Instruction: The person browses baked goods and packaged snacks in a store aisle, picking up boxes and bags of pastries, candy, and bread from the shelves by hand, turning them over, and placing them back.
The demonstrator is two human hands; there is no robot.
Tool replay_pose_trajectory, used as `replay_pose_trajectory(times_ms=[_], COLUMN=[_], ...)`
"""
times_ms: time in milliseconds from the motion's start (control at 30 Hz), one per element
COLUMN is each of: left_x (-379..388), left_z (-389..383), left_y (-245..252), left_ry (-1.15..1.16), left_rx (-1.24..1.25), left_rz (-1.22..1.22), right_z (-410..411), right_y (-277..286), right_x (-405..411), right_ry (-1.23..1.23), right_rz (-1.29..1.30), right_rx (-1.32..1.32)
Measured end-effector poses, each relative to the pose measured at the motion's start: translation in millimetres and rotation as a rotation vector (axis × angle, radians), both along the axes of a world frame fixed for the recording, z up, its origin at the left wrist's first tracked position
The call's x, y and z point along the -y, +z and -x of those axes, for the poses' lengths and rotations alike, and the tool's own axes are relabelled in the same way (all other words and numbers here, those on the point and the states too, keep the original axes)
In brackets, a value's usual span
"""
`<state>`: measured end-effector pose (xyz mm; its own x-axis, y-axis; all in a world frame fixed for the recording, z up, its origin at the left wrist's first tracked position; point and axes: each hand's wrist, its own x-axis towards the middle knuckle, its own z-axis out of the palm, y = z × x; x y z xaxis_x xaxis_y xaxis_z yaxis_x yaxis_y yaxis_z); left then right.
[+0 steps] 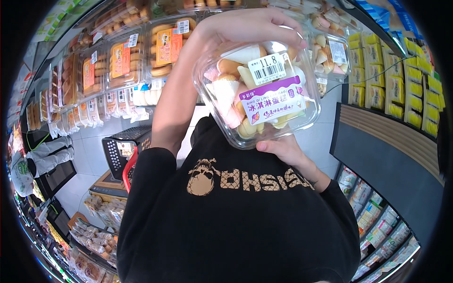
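Observation:
A clear plastic clamshell box (212, 116) of small cone-shaped cakes (226, 95) is held up in front of my chest, slightly tilted. Its lid bears a white and purple label (272, 99) with a barcode sticker (266, 69). My left hand (258, 28) reaches over the far edge and grips it there. From below, my right hand (279, 145) supports the near edge, its thumb on the rim and its other fingers mostly hidden. Beside my left upper arm is a black perforated shopping basket (115, 154) with a red handle (130, 169); whether it hangs from my arm I cannot tell.
Clear boxes of pastries (122, 60) with orange labels line the display ahead and left. More cone cakes in boxes (331, 53) stand beyond my hands. Yellow packets (375, 67) fill the right side, above a dark counter panel (385, 148). Bagged goods (93, 240) lie lower left.

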<state>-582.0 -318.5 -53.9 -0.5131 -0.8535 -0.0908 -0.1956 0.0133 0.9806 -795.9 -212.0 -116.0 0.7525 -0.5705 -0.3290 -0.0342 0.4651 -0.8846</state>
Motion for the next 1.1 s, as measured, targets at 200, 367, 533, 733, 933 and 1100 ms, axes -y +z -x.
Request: replay_pose_trajectory(times_ms=[200, 367, 533, 733, 933, 1100], left_x=[9.5, 10.5, 8.1, 10.5, 4.4, -3.4], left_z=[0.3, -4.3, -5.4, -3.8, -0.6, -13.6], left_y=[-28.1, -32.0, -37.0, -43.9, -42.0, -45.7], left_ry=[-0.009, -0.094, -0.031, 0.005, 0.074, 0.270], left_rx=[-0.163, -0.090, -0.052, -0.024, -0.044, -0.297], left_rz=[0.081, -0.036, 0.015, 0.000, -0.032, -0.037], right_z=[-2.4, -2.5, -3.2, -1.9, -1.6, 12.6], right_y=[6.0, 3.2, 1.7, 1.3, 1.1, -12.8], right_x=[1.8, -0.2, -0.6, -0.2, 1.0, 4.6], right_ry=[0.066, 0.038, 0.017, 0.016, 0.012, -0.179], right_rz=[0.000, 0.002, 0.001, -0.011, -0.032, -0.197], right_rx=[-0.073, -0.047, -0.018, 0.003, -0.034, -0.078])
